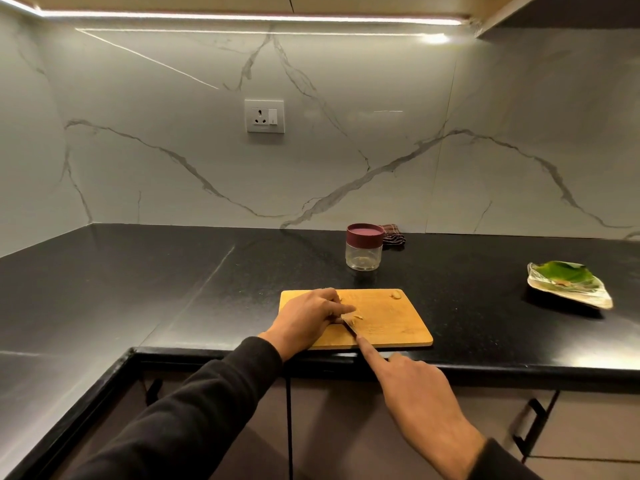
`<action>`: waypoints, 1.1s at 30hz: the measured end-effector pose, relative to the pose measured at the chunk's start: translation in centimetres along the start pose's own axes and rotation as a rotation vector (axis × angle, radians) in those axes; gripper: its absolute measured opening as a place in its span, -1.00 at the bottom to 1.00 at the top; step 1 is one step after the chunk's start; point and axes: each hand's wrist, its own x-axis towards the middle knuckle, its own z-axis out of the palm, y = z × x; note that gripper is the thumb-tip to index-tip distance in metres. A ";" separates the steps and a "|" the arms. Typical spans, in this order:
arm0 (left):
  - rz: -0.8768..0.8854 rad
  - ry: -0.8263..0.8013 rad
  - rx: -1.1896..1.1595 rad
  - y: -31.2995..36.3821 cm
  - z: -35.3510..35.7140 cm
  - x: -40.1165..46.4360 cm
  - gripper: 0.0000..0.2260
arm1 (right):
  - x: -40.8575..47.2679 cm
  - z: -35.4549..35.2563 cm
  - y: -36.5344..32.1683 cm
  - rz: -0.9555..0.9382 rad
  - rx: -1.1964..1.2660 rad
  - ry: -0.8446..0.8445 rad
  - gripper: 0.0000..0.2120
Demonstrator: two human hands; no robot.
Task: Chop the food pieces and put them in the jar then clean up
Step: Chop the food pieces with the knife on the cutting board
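A wooden cutting board [388, 327] lies at the front edge of the black counter. My left hand [308, 318] rests on its left part, fingertips pressing a pale food piece [356, 318]. My right hand [412, 386] grips a knife [349, 328], index finger stretched along the spine, blade tip against that piece. Another pale piece [396, 294] sits near the board's far right corner. Behind the board stands a clear jar [364, 249] with a maroon lid on it.
A checked cloth [393, 233] lies behind the jar by the marble wall. A glass plate [568, 284] with a green leaf and a few pale pieces sits to the right. Drawer handles [530, 424] are below the counter edge.
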 end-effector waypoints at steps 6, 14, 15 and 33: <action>-0.066 0.089 -0.075 0.0 0.1 -0.2 -0.86 | 0.1 0.6 0.6 0.019 0.059 0.040 -0.23; -0.069 0.056 -0.084 -0.1 0.1 -0.1 -0.91 | 0.1 1.4 1.0 0.036 0.340 0.121 -0.60; -0.070 0.048 -0.084 -0.1 0.1 -0.1 -0.90 | 0.1 1.3 1.1 0.034 0.364 0.114 -0.58; -0.059 0.063 -0.042 0.1 0.1 -0.2 -0.88 | 1.6 0.3 0.1 0.011 0.447 0.163 -0.51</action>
